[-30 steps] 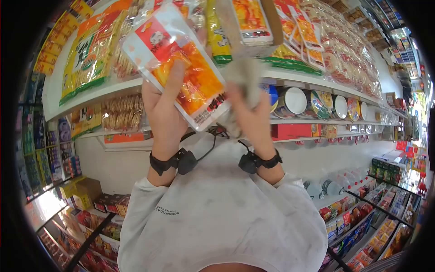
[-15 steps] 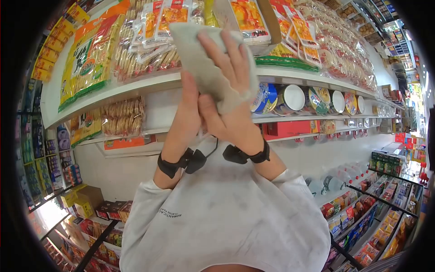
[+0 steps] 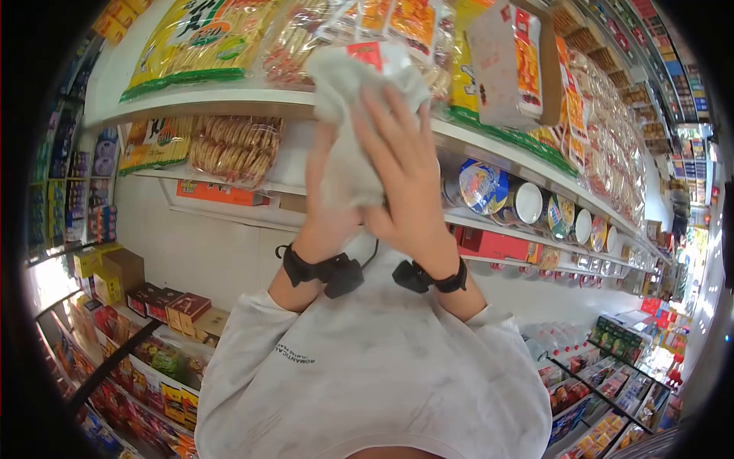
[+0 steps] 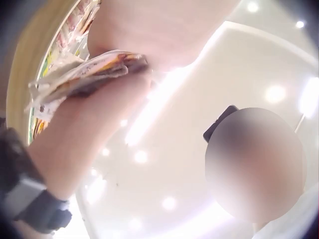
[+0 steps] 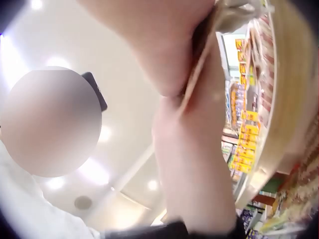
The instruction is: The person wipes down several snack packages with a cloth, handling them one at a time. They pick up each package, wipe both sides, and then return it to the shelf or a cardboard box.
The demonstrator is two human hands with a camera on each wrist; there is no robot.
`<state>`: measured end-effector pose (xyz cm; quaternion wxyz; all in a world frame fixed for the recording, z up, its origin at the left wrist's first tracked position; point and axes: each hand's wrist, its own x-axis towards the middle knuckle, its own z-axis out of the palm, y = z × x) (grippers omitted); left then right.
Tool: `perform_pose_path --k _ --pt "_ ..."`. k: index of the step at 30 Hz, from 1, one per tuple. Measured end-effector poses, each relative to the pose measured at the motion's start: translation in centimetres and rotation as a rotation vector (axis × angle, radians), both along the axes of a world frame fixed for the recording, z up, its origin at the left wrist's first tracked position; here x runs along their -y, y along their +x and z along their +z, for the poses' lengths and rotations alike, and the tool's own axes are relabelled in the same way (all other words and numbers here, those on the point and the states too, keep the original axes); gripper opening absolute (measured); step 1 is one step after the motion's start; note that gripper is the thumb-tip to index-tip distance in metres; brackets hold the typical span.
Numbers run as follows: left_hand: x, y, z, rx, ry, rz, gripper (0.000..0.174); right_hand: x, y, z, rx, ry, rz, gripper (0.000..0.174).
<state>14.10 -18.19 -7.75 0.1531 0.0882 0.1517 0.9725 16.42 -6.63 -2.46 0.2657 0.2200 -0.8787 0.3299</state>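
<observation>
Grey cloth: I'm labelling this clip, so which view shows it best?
The head view: the cloth spreads broadly there under the right hand, though blurred. The right wrist view catches only a bunched bit at the top; in the left wrist view I can't separate it from the packet.

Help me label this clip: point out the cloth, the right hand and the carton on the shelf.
Cloth [image 3: 344, 157]: head view, its middle.
Right hand [image 3: 404, 172]: head view, back of the hand.
Carton [image 3: 495, 80]: head view, its pale side wall.

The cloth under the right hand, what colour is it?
The cloth is pale greyish white, with no pattern visible; the head view shows it best.
</observation>
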Motion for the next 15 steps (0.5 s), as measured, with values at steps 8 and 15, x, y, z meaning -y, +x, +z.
perform_pose_path --k 8,15 --pt "5.0 -5.3 4.9 0.163 -0.150 0.134 0.066 1.6 1.5 -1.6 0.452 -0.130 0.114 0.060" --pt "4.7 -5.8 2.3 0.266 -0.360 0.117 0.040 1.0 1.8 -4.3 0.466 -1.244 -0.493 0.037"
